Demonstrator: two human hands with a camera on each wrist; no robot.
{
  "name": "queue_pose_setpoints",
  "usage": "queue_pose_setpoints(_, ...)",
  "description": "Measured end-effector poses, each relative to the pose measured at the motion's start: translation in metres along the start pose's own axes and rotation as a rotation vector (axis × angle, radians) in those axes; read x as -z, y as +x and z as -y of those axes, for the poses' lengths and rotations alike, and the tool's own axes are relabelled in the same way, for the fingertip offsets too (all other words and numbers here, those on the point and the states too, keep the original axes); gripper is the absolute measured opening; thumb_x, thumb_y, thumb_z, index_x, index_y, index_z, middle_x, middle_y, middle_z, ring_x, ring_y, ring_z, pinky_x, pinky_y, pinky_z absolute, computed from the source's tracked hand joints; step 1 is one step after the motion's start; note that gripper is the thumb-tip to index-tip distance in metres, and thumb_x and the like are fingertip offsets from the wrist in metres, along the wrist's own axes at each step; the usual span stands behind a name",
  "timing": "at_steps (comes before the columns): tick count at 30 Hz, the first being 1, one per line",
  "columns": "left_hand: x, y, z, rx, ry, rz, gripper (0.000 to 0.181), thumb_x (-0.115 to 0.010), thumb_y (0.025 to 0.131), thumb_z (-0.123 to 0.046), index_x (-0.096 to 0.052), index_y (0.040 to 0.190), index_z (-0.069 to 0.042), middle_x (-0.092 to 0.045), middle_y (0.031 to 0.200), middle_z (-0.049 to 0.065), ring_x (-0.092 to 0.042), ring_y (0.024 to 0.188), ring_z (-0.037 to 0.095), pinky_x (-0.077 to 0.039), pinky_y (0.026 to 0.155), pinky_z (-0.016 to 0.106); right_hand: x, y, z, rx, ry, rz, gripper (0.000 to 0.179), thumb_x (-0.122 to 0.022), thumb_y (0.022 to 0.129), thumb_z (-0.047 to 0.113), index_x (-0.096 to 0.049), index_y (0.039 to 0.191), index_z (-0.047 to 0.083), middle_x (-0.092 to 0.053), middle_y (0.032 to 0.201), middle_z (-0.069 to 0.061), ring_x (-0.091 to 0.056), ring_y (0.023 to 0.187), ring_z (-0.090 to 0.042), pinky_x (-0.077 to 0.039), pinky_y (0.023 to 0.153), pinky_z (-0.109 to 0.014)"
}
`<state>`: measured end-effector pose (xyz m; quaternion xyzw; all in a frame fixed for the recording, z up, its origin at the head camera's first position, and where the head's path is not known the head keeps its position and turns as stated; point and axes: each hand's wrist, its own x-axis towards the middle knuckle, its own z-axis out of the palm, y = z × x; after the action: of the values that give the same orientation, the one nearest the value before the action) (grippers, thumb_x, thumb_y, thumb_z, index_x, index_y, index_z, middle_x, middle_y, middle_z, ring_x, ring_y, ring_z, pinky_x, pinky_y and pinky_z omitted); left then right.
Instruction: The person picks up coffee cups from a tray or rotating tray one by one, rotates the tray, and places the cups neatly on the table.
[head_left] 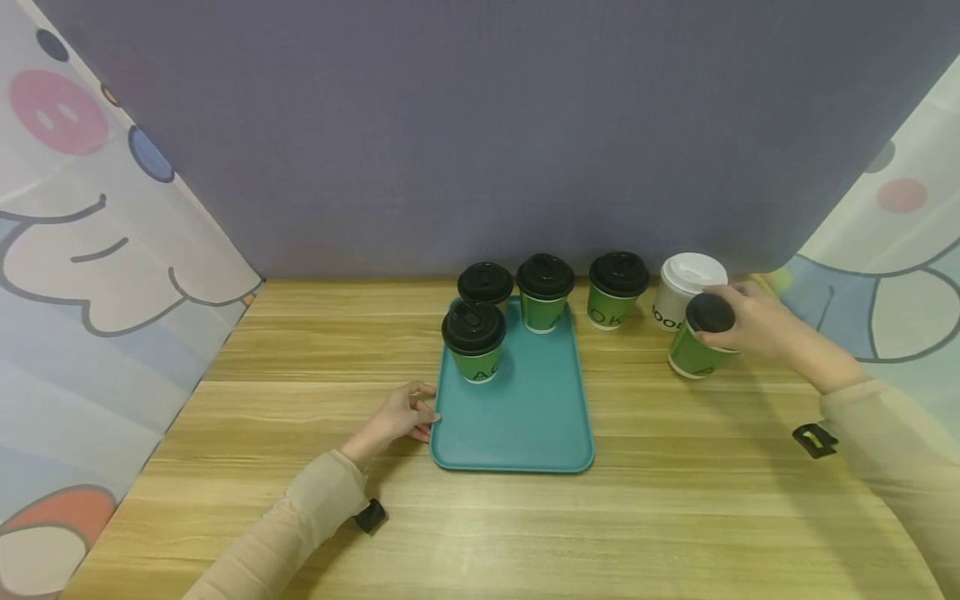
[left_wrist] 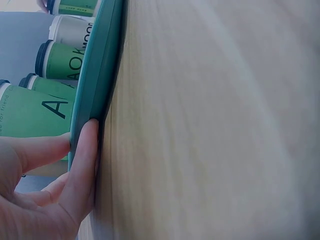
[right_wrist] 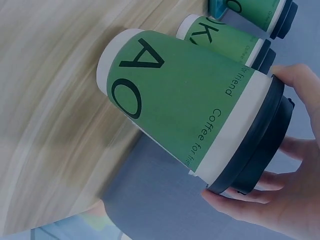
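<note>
In the head view my right hand (head_left: 750, 325) grips a green paper coffee cup (head_left: 693, 350) by its black lid, at the right of the table. The right wrist view shows fingers and thumb spread round that lid (right_wrist: 255, 140); whether the base touches the table I cannot tell. My left hand (head_left: 401, 417) pinches the left rim of a teal tray (head_left: 517, 433), as the left wrist view confirms. On the tray stand a green cup (head_left: 478, 367) near the left edge, another green cup (head_left: 542, 312) behind it, and a black-lidded cup (head_left: 486, 283) at the back left corner, its body mostly hidden.
Right of the tray, a green cup (head_left: 611, 308) with a black lid and a white cup (head_left: 686, 287) with a white lid stand along the back. A grey panel (head_left: 480, 133) closes off the table's (head_left: 675, 517) far edge. Cartoon-printed curtains (head_left: 90, 333) hang at both sides.
</note>
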<state>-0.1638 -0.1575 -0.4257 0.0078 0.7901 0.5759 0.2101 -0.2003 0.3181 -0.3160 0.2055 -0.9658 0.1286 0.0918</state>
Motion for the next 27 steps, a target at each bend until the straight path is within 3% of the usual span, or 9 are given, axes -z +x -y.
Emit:
queue_pose_setpoints(15,0.001,0.001,0.001,0.001,-0.003,0.002,0.042,-0.055,0.08,0.007,-0.039,0.119,0.009,-0.054,0.071,0.01,-0.054,0.052,0.014,-0.055,0.052,0.032,0.003,-0.003,-0.007,-0.145,0.029,0.115,0.073,-0.072,0.07,0.024,-0.037,0.122,-0.013,-0.031,0.116,-0.043,-0.032,0.103,-0.056,-0.031,0.081,-0.07)
queue_pose_setpoints(27,0.001,0.001,0.001,-0.006,-0.002,0.01,0.042,-0.055,0.08,0.007,-0.038,0.119,0.01,-0.055,0.071,0.01,-0.054,0.052,0.015,-0.055,0.052,0.033,-0.002,-0.006,-0.013,-0.124,0.014,0.084,0.072,-0.073,0.069,0.023,-0.038,0.12,-0.012,-0.032,0.113,-0.043,-0.036,0.098,-0.057,-0.035,0.076,-0.068)
